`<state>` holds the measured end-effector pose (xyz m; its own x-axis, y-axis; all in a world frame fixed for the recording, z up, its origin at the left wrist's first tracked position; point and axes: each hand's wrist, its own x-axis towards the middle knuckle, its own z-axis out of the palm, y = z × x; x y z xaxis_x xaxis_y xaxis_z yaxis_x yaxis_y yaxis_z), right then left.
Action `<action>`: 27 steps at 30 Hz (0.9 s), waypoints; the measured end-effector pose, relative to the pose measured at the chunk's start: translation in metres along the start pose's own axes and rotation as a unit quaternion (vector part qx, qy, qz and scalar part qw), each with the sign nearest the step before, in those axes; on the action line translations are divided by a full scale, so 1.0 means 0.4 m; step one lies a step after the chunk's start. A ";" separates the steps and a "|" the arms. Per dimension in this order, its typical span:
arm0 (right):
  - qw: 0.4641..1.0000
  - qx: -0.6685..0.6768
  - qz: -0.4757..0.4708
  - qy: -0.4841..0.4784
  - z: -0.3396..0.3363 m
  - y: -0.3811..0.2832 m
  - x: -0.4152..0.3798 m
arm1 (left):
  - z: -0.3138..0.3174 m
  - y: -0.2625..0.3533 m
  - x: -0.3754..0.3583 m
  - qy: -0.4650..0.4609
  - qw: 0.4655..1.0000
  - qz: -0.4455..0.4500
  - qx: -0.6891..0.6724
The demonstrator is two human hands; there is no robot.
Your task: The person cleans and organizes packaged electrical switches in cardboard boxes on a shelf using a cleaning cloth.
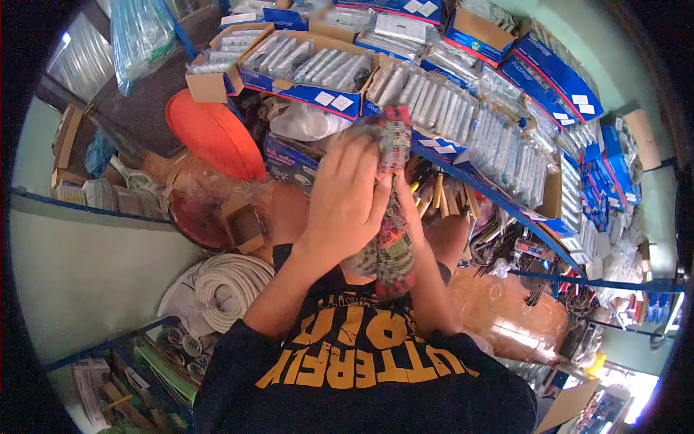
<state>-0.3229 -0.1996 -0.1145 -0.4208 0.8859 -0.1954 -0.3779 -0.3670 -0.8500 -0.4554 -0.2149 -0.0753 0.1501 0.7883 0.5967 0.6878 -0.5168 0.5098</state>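
A bunched, patterned cloth (394, 246) in dark green, grey and red hangs in front of my chest, its upper end blurred by motion. My left hand (343, 192) lies over the cloth's upper left side, fingers close together and pressed against it, the fingertips smeared. On the other side, my right hand (407, 206) is mostly hidden behind the cloth; only its edge and the wrist show. The cloth is between the two hands.
Blue cardboard boxes (300, 90) of plastic-wrapped pieces line the shelf ahead. A red round-edged object (213, 134) stands at left, above a coil of white cable (235, 289). A brown surface (506, 311) is at right. A clear blue plastic bag (143, 43) hangs upper left.
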 end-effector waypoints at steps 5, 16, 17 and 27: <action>0.994 -0.082 0.071 -0.033 -0.056 -0.019 -0.021 | -0.016 -0.034 -0.004 -0.018 0.999 -0.010 -0.043; 0.977 -0.189 0.078 -0.062 -0.060 -0.012 -0.009 | 0.007 -0.042 -0.059 -0.002 0.997 -0.070 0.029; 0.973 -0.206 0.082 -0.060 -0.057 -0.016 -0.010 | 0.009 -0.044 -0.061 -0.002 0.997 -0.071 0.029; 0.985 0.138 -0.025 -0.098 -0.041 -0.002 0.060 | 0.003 -0.058 -0.145 0.337 0.932 -0.123 -0.058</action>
<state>-0.3191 -0.1735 -0.1265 -0.5366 0.8431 -0.0358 -0.6004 -0.4113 -0.6858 -0.4791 -0.2482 -0.1224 -0.5087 0.5198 0.6864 0.5549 -0.4116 0.7230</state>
